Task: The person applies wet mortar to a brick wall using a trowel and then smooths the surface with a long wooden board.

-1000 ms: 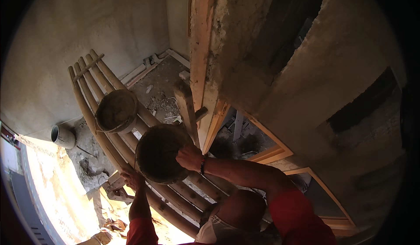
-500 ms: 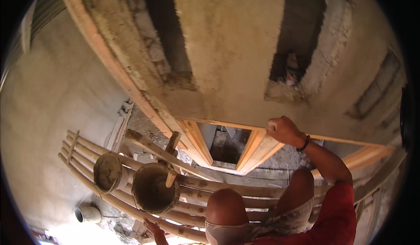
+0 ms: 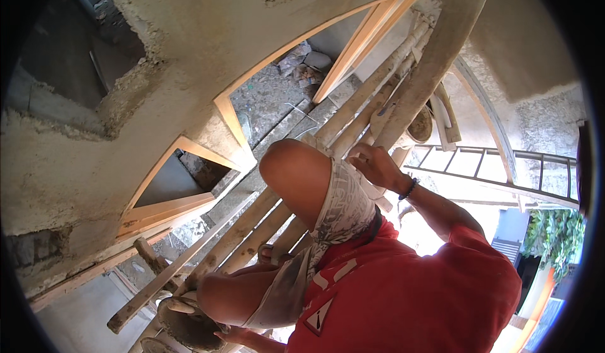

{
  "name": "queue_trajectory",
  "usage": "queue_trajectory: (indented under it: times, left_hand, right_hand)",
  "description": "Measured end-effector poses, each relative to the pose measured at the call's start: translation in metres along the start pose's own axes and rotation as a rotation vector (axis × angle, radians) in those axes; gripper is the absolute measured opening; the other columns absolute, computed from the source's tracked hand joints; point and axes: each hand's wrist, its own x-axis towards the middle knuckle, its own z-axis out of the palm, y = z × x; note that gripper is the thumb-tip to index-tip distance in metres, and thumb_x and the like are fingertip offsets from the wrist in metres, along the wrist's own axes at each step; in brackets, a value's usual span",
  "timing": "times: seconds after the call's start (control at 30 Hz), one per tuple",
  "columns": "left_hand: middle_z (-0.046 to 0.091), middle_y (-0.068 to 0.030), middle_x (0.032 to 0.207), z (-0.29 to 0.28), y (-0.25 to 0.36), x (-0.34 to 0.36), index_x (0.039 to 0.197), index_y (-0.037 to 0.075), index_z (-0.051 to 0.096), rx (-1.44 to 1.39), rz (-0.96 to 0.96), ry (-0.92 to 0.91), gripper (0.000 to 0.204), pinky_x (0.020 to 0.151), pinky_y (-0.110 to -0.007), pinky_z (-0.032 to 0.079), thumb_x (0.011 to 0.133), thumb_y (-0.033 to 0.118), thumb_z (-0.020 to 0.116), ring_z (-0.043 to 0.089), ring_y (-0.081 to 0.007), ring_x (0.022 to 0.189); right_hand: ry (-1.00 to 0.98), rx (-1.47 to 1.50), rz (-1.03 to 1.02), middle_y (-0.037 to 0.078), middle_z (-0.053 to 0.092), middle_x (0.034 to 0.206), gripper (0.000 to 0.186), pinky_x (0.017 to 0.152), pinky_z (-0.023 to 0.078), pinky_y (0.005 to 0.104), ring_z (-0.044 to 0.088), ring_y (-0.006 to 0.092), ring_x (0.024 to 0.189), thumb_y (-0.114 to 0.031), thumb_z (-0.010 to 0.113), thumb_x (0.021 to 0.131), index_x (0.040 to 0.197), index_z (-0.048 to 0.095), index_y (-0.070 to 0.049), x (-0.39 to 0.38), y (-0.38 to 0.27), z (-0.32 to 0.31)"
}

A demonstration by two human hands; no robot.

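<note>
My right hand [image 3: 373, 166] is raised above the bamboo poles, beside my bent knee in patterned pale shorts. Its fingers are loosely curled and apart, and I see nothing in them. A dark band circles that wrist. Low in the picture, my left hand [image 3: 232, 334] reaches beside the rim of a mortar bucket [image 3: 183, 331], with fingers stretched out. My knee partly covers that hand. A wooden handle [image 3: 179, 306] sticks up at the bucket's rim. The bamboo platform [image 3: 255, 230] runs beneath my legs.
A plastered wall [image 3: 183, 57] with rough-edged openings rises at the left. Wooden frames [image 3: 173, 211] line openings lower down. A thick board [image 3: 435, 57] crosses at upper right, near a ladder [image 3: 491, 164]. A loose plank [image 3: 183, 261] lies across the lower left. Green leaves [image 3: 554, 239] show outside.
The view has swung to the right. My right hand has left the wooden frame's top edge and come back over the platform, its fist loosened. My left hand stays near the bucket.
</note>
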Motion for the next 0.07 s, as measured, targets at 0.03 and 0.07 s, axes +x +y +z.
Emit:
queue_trajectory:
  times: [0.03, 0.07]
  left_hand:
    - [0.030, -0.0178, 0.153, 0.008, -0.004, 0.004, 0.147, -0.002, 0.028, 0.076, 0.062, -0.028, 0.084, 0.117, -0.049, 0.019, 0.092, 0.058, 0.048, 0.030, -0.0339, 0.140]
    - [0.026, -0.0165, 0.155, 0.014, -0.005, 0.006, 0.149, 0.000, 0.027, 0.015, -0.008, 0.034, 0.086, 0.117, -0.053, 0.015, 0.091, 0.061, 0.047, 0.025, -0.0350, 0.142]
  right_hand:
    - [0.090, 0.073, 0.074, 0.014, 0.070, 0.089, 0.020, 0.074, 0.053, 0.0351, 0.070, 0.0240, 0.080, -0.020, 0.061, 0.094, 0.105, 0.064, -0.003, -0.013, 0.005, -0.008]
    - [0.182, 0.146, 0.147, 0.016, 0.070, 0.093, 0.019, 0.081, 0.054, 0.0360, 0.070, 0.0247, 0.087, -0.020, 0.062, 0.093, 0.105, 0.064, -0.005, -0.026, 0.012, -0.015]
